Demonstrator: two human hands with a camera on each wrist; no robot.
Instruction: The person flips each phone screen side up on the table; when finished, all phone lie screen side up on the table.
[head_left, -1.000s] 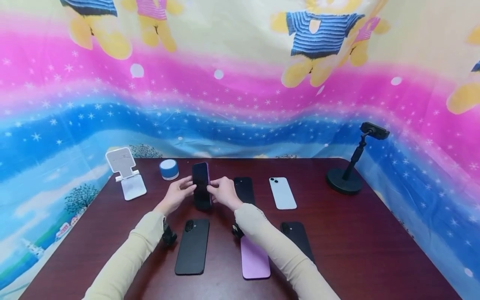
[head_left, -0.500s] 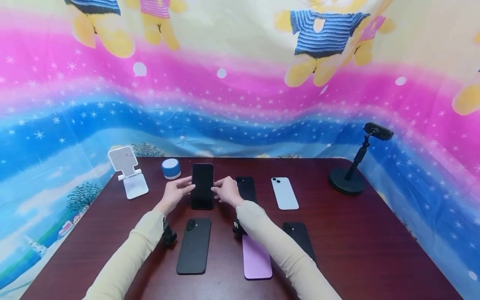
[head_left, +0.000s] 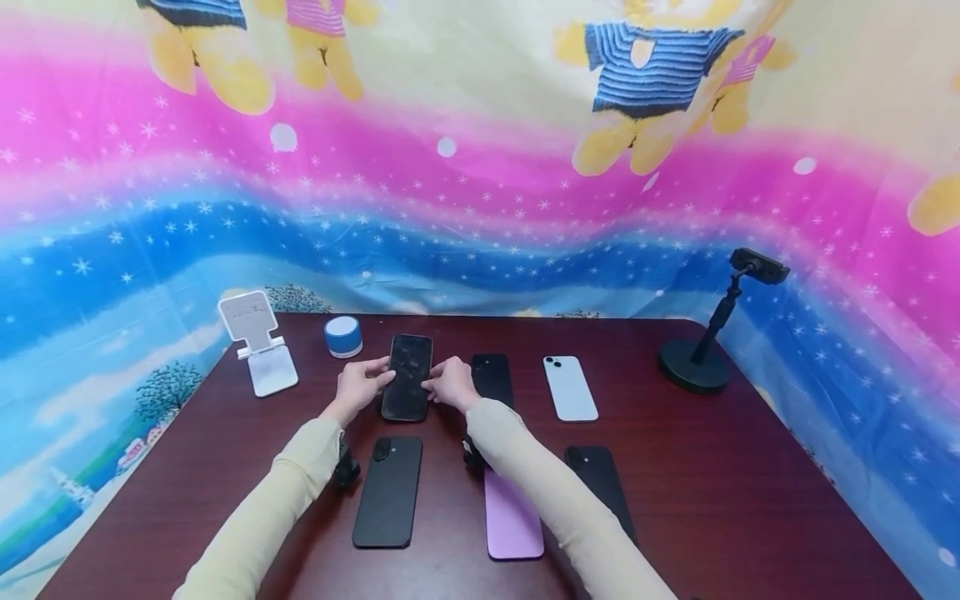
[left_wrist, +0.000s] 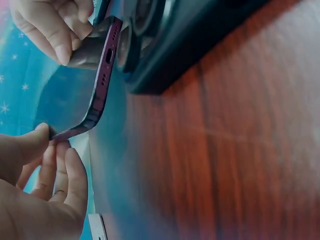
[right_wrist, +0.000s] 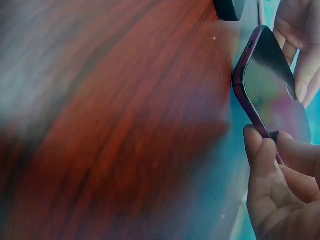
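A smartphone (head_left: 408, 377) with a dark screen facing up and a purple edge is held at the back of the table, between both hands. My left hand (head_left: 358, 386) pinches its left side, thumb on the screen side and fingers beneath. On the opposite side my right hand (head_left: 452, 384) pinches the edge between thumb and fingers. In the left wrist view the phone's purple frame (left_wrist: 103, 75) with its charging port appears tilted. The right wrist view shows the right fingertips (right_wrist: 268, 150) on the phone's corner area. A black phone (head_left: 388, 492) lies face down just in front.
More phones lie face down: black (head_left: 491, 377), white (head_left: 570, 387), purple (head_left: 513, 521) and another black one (head_left: 602, 479) partly under the right sleeve. A white phone stand (head_left: 262, 346) and blue-white cylinder (head_left: 343, 337) stand left; a black stand (head_left: 696, 358) stands right.
The phone turns from an angled pose, purple edge showing, to face the head camera, then leans back and lowers slightly. Both hands keep holding its sides.
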